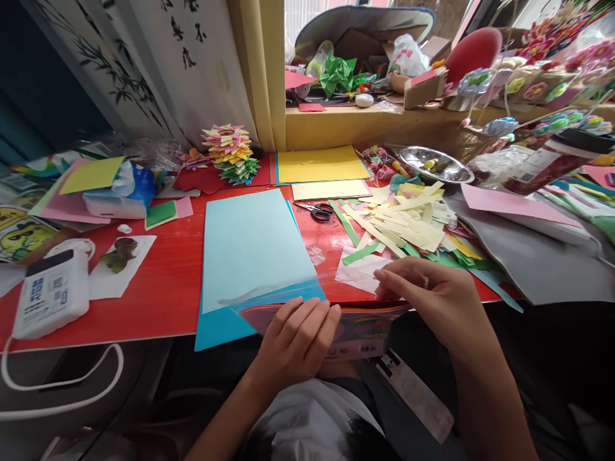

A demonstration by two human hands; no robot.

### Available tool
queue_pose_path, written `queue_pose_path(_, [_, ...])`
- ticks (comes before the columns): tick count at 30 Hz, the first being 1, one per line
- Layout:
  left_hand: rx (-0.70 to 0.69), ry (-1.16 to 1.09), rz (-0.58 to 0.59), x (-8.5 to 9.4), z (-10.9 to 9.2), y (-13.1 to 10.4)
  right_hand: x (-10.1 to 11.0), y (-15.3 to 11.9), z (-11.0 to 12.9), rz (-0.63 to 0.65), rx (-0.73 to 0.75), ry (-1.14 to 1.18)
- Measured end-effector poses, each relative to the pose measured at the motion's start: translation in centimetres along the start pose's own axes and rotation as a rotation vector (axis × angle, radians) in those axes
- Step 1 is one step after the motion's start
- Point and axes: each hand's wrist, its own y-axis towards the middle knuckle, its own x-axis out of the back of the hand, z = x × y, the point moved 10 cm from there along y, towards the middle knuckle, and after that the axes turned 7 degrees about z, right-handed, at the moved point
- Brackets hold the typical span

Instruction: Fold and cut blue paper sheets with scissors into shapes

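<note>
My left hand (300,333) grips the left part of a clear plastic packet (355,333) with coloured sheets in it, at the table's front edge. The packet's clear flap stretches out to the left over the blue paper. My right hand (423,285) is at the packet's right end, thumb and fingers pinched together; what lies between them is too small to make out. Beyond the packet lies a light blue sheet (254,250) on top of darker blue paper (221,331). A white tissue (358,272) sits just behind my right hand.
Black scissors (319,211) lie behind the tissue, beside a heap of paper strips (408,221). Yellow sheets (317,165) and a metal bowl (435,165) are farther back. On the left stand a white device (52,294) and a folded paper model (230,153).
</note>
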Motion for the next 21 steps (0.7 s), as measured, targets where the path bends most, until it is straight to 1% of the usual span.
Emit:
queue_pose_path(7, [-0.039,0.043,-0.059,0.1,-0.3,-0.7,-0.2,0.0,-0.2,-0.009,-0.026,-0.002])
queue_pose_path(21, [-0.059,0.075,-0.103,0.0,-0.3,-1.2,-0.1,0.0,-0.3,-0.029,-0.010,-0.008])
